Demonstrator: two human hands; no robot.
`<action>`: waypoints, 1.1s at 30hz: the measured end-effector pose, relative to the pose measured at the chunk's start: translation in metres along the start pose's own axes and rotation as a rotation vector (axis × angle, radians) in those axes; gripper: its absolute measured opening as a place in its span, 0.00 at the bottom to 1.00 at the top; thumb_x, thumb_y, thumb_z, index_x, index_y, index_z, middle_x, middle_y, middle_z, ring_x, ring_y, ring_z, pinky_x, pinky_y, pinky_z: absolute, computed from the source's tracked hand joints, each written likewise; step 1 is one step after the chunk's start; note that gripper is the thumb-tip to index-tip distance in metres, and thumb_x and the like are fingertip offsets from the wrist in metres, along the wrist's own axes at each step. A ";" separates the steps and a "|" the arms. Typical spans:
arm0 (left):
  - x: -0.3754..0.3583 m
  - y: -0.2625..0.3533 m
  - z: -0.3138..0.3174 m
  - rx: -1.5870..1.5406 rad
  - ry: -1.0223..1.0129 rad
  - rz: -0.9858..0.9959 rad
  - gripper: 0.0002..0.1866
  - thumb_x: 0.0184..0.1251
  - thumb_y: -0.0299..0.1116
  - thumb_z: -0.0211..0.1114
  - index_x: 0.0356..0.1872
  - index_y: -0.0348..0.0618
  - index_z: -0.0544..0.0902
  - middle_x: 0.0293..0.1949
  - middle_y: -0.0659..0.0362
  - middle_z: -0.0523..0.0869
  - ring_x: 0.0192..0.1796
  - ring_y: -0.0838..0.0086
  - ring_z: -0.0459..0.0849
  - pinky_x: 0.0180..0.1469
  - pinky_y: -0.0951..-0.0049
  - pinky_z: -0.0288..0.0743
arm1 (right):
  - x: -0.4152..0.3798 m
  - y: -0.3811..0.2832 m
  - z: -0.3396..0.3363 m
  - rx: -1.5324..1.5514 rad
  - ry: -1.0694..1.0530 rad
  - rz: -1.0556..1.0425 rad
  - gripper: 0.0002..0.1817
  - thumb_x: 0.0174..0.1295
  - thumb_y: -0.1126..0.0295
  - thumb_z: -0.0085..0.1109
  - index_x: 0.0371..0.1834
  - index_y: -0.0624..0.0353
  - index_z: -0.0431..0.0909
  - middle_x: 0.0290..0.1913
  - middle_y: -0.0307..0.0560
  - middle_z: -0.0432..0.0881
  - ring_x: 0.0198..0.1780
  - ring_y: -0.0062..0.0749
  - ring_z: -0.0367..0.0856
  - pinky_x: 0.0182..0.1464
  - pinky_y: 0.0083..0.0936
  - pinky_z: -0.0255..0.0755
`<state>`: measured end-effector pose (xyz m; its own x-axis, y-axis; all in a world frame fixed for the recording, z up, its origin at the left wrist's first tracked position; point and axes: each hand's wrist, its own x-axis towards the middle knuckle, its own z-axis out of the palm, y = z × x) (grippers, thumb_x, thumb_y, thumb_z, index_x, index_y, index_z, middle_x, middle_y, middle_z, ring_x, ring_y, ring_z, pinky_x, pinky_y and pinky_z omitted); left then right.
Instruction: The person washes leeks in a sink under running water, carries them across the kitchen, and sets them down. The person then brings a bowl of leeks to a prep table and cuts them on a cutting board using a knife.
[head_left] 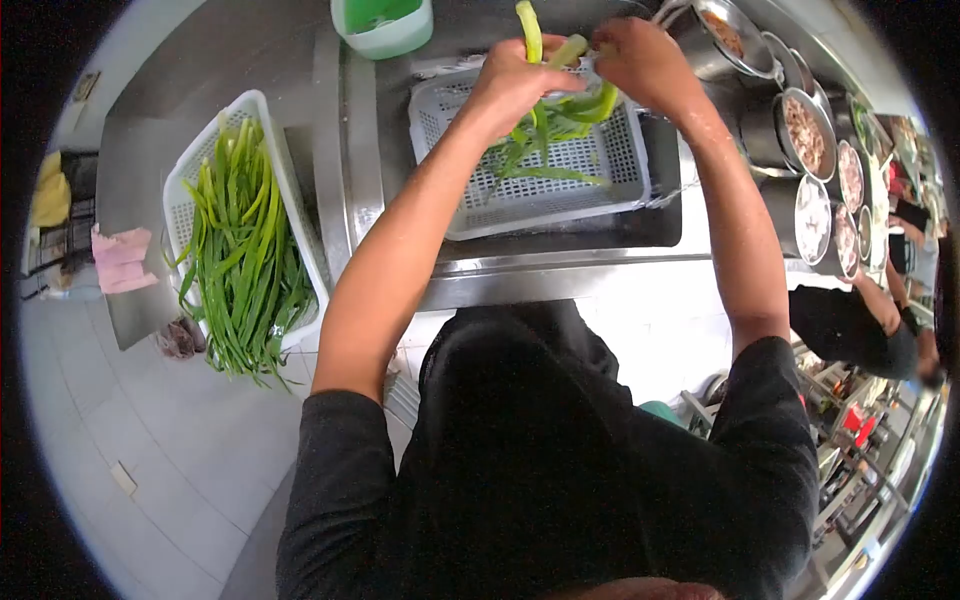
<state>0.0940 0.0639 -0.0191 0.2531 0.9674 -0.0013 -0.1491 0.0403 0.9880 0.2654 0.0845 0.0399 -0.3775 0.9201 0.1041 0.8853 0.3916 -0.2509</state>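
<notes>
A steel counter (285, 50) runs across a kitchen with a tiled floor (165, 435), and a dark sink (625, 232) is set into it. To the right stand metal pots (765, 130), several with pale or brownish contents, and past them another person (850, 325) in a dark top. At the counter's far left a pink cloth (122, 258) hangs at the edge; a pale green tub (392, 44) sits beyond the sink's left corner. The green stalks (533, 35) being handled are raised above a white perforated basket (545, 222) in the sink, with loose leaves (550, 180) lying inside it. The left hand (515, 85) grips them, fingers closed. The right hand (640, 65) is just beside it, fingers bent near the pale ends; whether it grips anything cannot be told. Left of the sink, a second white basket (262, 103) holds a heap of long greens (240, 235), tips spilling over its near end.
</notes>
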 end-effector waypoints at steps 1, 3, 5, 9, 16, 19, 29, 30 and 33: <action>0.000 -0.001 0.005 0.003 -0.023 0.008 0.18 0.44 0.26 0.73 0.40 0.35 0.82 0.32 0.59 0.84 0.33 0.77 0.80 0.34 0.76 0.72 | 0.003 -0.007 -0.003 -0.018 -0.018 0.019 0.13 0.47 0.65 0.61 0.35 0.60 0.81 0.31 0.54 0.83 0.35 0.49 0.82 0.39 0.38 0.75; 0.000 -0.001 0.012 0.021 -0.052 -0.007 0.18 0.44 0.26 0.74 0.39 0.35 0.82 0.32 0.59 0.84 0.34 0.77 0.81 0.37 0.75 0.74 | 0.011 -0.021 -0.011 0.034 -0.001 0.075 0.13 0.49 0.64 0.62 0.34 0.61 0.82 0.29 0.55 0.83 0.33 0.47 0.82 0.38 0.36 0.75; -0.001 0.000 0.013 0.052 -0.060 -0.058 0.17 0.43 0.26 0.75 0.38 0.35 0.82 0.32 0.59 0.84 0.35 0.77 0.81 0.39 0.73 0.75 | 0.014 -0.038 -0.023 0.178 0.069 0.149 0.14 0.49 0.62 0.62 0.35 0.61 0.83 0.29 0.58 0.82 0.32 0.49 0.82 0.39 0.36 0.75; -0.008 0.004 -0.004 0.081 0.150 -0.083 0.12 0.49 0.34 0.72 0.31 0.37 0.82 0.29 0.60 0.84 0.31 0.77 0.80 0.34 0.75 0.72 | 0.019 -0.039 -0.027 0.741 -0.017 0.226 0.14 0.52 0.61 0.60 0.32 0.61 0.82 0.28 0.55 0.81 0.32 0.48 0.81 0.37 0.35 0.74; -0.074 0.085 -0.066 -0.200 0.435 -0.062 0.12 0.58 0.38 0.66 0.23 0.41 0.76 0.27 0.56 0.82 0.33 0.73 0.79 0.44 0.71 0.68 | 0.033 0.132 0.220 0.063 -0.161 0.487 0.12 0.56 0.59 0.59 0.26 0.57 0.83 0.26 0.47 0.82 0.30 0.39 0.81 0.36 0.33 0.74; -0.097 0.104 -0.073 -0.241 0.461 0.044 0.12 0.60 0.34 0.63 0.22 0.40 0.73 0.27 0.54 0.81 0.34 0.70 0.79 0.46 0.69 0.69 | 0.034 0.172 0.311 0.003 -0.231 0.577 0.16 0.52 0.58 0.60 0.36 0.58 0.81 0.38 0.54 0.82 0.40 0.48 0.80 0.44 0.38 0.74; -0.075 0.055 -0.077 -0.039 0.351 -0.092 0.11 0.59 0.37 0.65 0.31 0.38 0.81 0.23 0.60 0.79 0.28 0.75 0.79 0.37 0.75 0.71 | 0.020 0.055 0.171 0.061 0.239 0.288 0.13 0.54 0.62 0.56 0.33 0.60 0.81 0.36 0.58 0.82 0.40 0.54 0.80 0.44 0.44 0.74; -0.064 0.047 -0.076 -0.016 0.306 -0.139 0.11 0.60 0.37 0.65 0.33 0.38 0.81 0.25 0.61 0.79 0.29 0.75 0.78 0.37 0.75 0.72 | 0.018 0.040 0.153 0.041 0.255 0.218 0.13 0.53 0.62 0.58 0.33 0.60 0.80 0.35 0.59 0.81 0.40 0.54 0.80 0.43 0.44 0.74; -0.026 0.017 -0.061 0.032 0.222 -0.189 0.15 0.57 0.38 0.66 0.36 0.34 0.81 0.27 0.59 0.81 0.29 0.76 0.79 0.33 0.75 0.71 | 0.018 0.008 0.105 0.006 0.290 0.043 0.12 0.51 0.63 0.60 0.33 0.61 0.79 0.34 0.60 0.81 0.38 0.54 0.80 0.41 0.43 0.74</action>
<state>0.0268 0.0546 -0.0112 0.0578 0.9746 -0.2166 -0.0882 0.2211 0.9713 0.2373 0.1037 -0.0608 -0.2453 0.8985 0.3641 0.8967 0.3530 -0.2670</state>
